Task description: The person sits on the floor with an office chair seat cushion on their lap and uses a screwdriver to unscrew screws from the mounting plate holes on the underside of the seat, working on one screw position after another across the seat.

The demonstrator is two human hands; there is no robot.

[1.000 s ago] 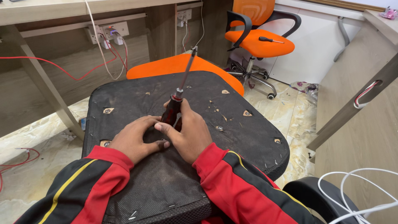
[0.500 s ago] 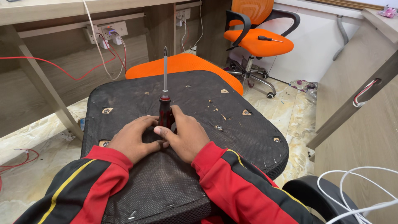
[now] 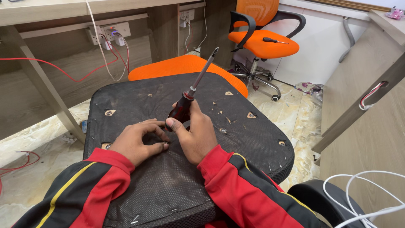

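Note:
An upturned chair seat (image 3: 126,101) with a dusty black fabric underside lies across my lap, its orange cushion edge showing at the far side. My right hand (image 3: 195,134) grips a screwdriver (image 3: 190,95) by its dark red handle, the metal shaft tilted up and to the right. My left hand (image 3: 136,141) rests on the black fabric just left of it, fingertips pinched together and touching the fabric close to my right thumb. Small staples and several metal screw holes dot the underside.
An orange office chair (image 3: 261,40) with another screwdriver (image 3: 274,41) on its seat stands at the back right. A wooden desk (image 3: 38,71) with a wall socket (image 3: 107,31) and red and white cables is at the left. A wooden cabinet (image 3: 371,109) and white cables (image 3: 367,194) are at the right.
The screwdriver shaft swung from tilted right to upright, and now leans right again. My left fingers have closed into a pinch on the fabric.

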